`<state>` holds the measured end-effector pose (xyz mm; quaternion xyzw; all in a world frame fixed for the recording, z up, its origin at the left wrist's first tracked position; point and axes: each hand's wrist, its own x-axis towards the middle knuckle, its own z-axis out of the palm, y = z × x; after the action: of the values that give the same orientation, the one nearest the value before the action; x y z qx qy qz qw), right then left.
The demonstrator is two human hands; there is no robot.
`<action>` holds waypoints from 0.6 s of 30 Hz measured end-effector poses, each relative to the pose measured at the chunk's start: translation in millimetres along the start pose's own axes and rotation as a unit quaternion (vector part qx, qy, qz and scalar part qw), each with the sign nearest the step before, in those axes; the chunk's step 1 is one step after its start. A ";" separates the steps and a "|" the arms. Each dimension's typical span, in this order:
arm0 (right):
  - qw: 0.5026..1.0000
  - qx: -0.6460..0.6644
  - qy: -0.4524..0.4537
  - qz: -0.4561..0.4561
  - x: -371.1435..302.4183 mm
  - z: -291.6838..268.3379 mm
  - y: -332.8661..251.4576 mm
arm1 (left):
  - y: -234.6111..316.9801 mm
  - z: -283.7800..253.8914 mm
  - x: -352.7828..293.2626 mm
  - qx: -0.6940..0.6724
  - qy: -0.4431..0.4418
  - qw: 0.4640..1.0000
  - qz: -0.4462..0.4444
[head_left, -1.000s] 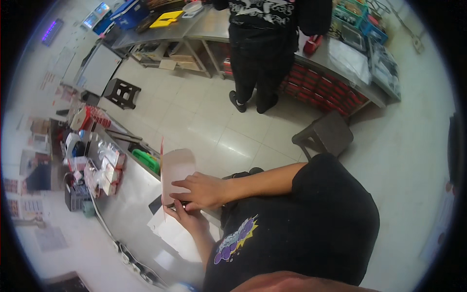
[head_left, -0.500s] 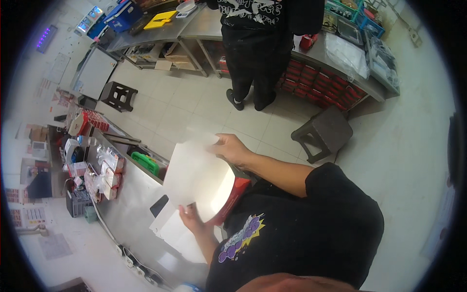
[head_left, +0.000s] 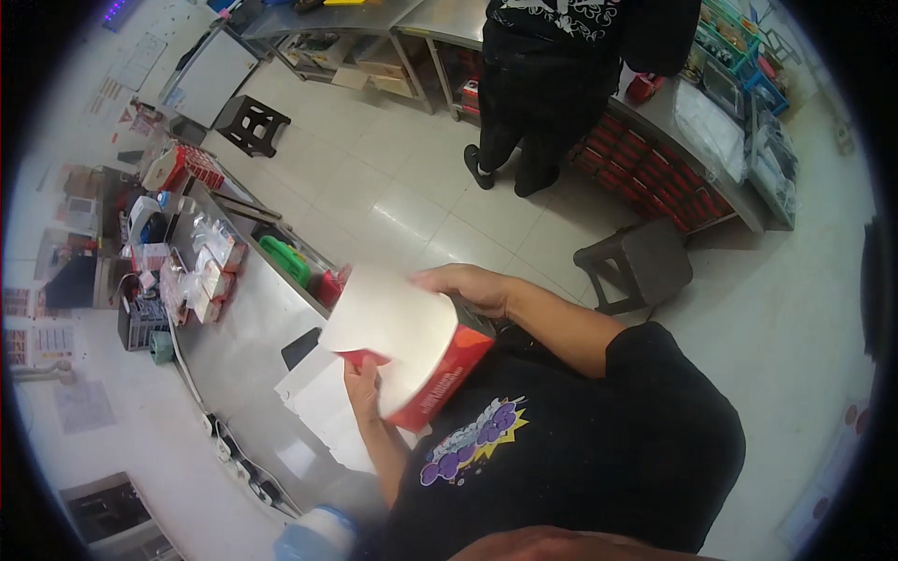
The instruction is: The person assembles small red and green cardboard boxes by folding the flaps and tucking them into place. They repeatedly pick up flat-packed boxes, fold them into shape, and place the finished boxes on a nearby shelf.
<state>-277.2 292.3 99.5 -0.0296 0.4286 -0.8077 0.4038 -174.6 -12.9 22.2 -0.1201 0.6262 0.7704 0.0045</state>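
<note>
A red cardboard box with a white inside (head_left: 412, 351) is tilted between my two hands in front of my chest. My left hand (head_left: 363, 388) grips its near left side, fingers closed over a red flap. At the far right corner, my right hand (head_left: 470, 287) is closed on the box wall; its fingertips are partly hidden. One printed red side faces my shirt. Beneath the box, flat white cardboard pieces (head_left: 313, 407) lie on the steel counter (head_left: 248, 374). A dark flat object (head_left: 301, 348) lies beside them.
Plastic-wrapped boxes (head_left: 215, 266) sit farther along the counter, near a green container (head_left: 283, 262). A dark stool (head_left: 645, 266) stands at right, another stool (head_left: 253, 126) at far left. Someone in black (head_left: 543, 93) stands at the far bench. Power sockets (head_left: 224, 449) run along the wall.
The box's wide white panel has folded inward, and a red flap now shows at my left hand. Both hands have kept hold. My view has shifted, so the surroundings sit differently.
</note>
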 end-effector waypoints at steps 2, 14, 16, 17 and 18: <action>0.994 -0.100 -0.032 0.024 -1.2 -1.6 -4.8 | 36.1 41.2 -10.2 0.046 0.002 0.998 -0.030; 0.955 -0.254 0.135 -0.069 20.4 -7.5 -9.5 | 57.5 51.7 -45.5 -0.245 -0.018 0.967 0.068; 0.918 -0.324 0.171 -0.152 19.9 -9.2 -9.2 | 46.6 46.2 -47.7 -0.056 0.018 0.996 0.073; 0.906 -0.382 0.093 -0.153 22.9 -13.6 -10.6 | 43.1 45.8 -46.5 0.091 0.017 0.994 0.061; 0.914 -0.367 0.115 -0.128 24.6 -12.8 -8.1 | 40.3 45.3 -49.1 0.063 0.008 0.997 0.045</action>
<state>-303.8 286.7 90.0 -0.1372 0.7308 -0.6363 0.2056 -141.4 29.1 78.9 -0.0977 0.6780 0.7280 -0.0278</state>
